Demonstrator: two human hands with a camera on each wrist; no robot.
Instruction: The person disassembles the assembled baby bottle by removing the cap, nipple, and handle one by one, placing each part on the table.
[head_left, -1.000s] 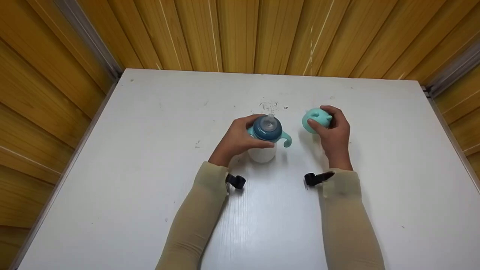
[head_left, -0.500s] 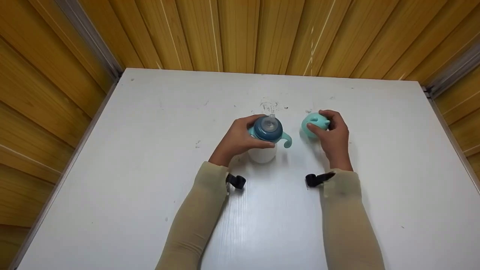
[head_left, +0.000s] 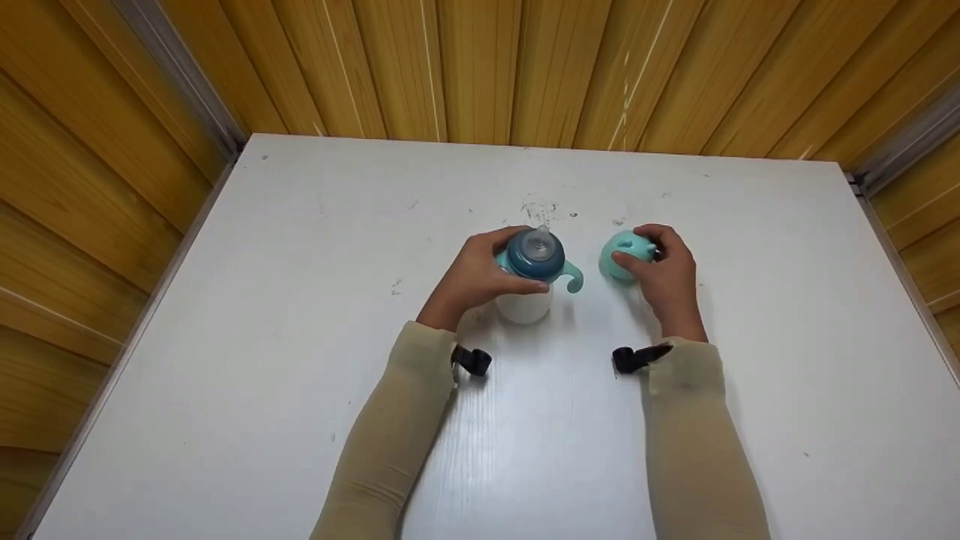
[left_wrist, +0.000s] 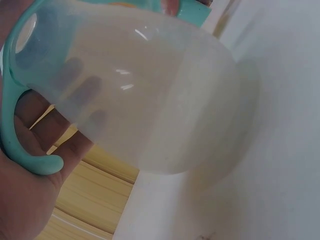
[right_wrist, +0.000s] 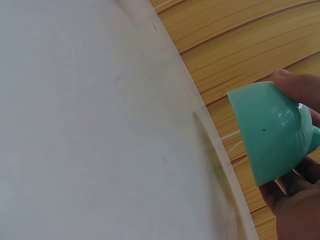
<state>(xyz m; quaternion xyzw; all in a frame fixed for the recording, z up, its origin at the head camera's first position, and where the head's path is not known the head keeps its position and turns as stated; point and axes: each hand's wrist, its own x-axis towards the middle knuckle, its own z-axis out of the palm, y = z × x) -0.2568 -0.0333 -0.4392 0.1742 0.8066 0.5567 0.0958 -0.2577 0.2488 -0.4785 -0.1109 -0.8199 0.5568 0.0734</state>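
Note:
A sippy bottle [head_left: 525,309] with a clear body, dark blue collar and translucent spout stands upright on the white table. My left hand [head_left: 480,274] grips it around its upper part, and one teal handle curves out to the right. Seen from the left wrist, the bottle [left_wrist: 150,90] has its base against the table, with fingers visible through the wall. To its right, my right hand [head_left: 667,274] holds a teal domed cap [head_left: 612,249] with small knobs between thumb and fingers. In the right wrist view, the cap's [right_wrist: 270,130] open rim faces the tabletop, with a gap between them.
The white table [head_left: 262,337] carries scuff marks near its back middle. Yellow wood-look panels [head_left: 480,75] rise behind its far edge and along both sides. Black wrist straps [head_left: 472,361] sit over both sleeves.
My right hand has lowered the teal cap toward the table and slightly toward me. The left hand and the bottle stay in place.

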